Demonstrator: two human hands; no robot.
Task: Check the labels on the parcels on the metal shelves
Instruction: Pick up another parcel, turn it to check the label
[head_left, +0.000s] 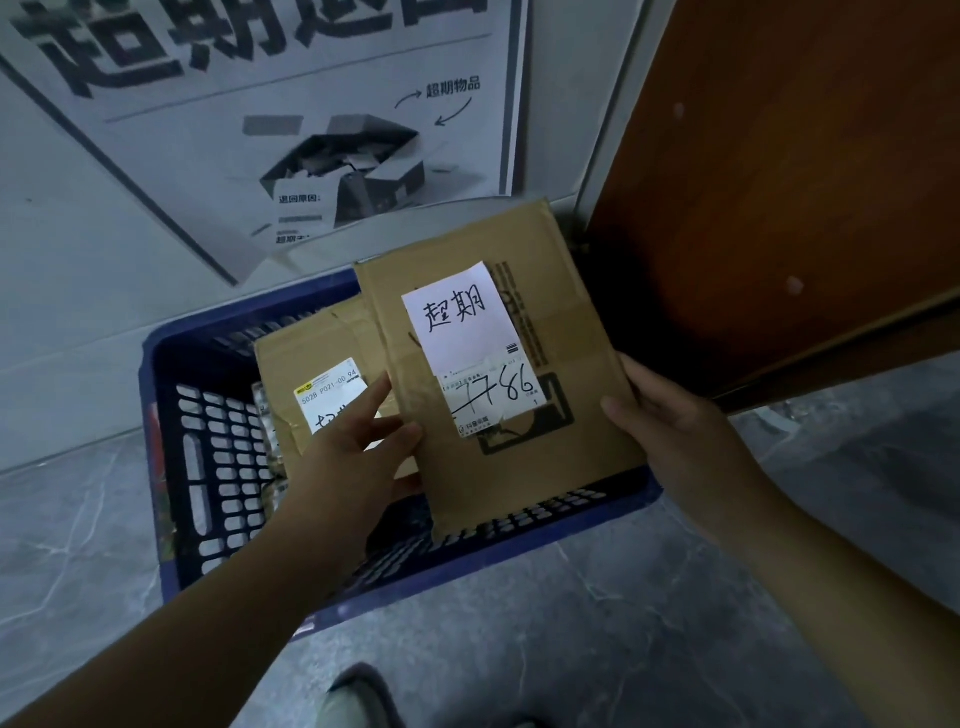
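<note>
1. Nearest us, at 6 o'clock, a shoe (358, 696) stands on the grey floor (571, 623), and our two bare forearms reach up from 7 and 4 o'clock.
2. A brown door (779, 182) fills 1 to 3 o'clock. A poster (291, 104) with large characters and a drawn open box hangs on the wall at 11 to 12 o'clock.
3. Below the poster sits a blue crate (148, 415) on the floor. We see no metal shelves from here.
4. Our held parcel (587, 426), a flat cardboard piece, is tilted face-up over the crate's right half.
5. A second parcel (291, 364) lies inside the crate at its 9 o'clock, partly underneath it.
6. Our right hand (670, 441) grips the held parcel's right edge, thumb on the front and fingers hidden behind.
7. Our left hand (358, 447) is spread, fingers nearly straight toward 1 o'clock and thumb resting on the parcel's left edge. In this dim light we cannot say whether the fingertips touch the second parcel's label (327, 395).
8. A handwritten white note (457, 317) partly covers a printed label (493, 395) marked 7786.
9. We judge the check on this parcel done and the sorting step in hand. The next move calls for lowering it flat beside the other parcel, label up, and letting go with both hands.
</note>
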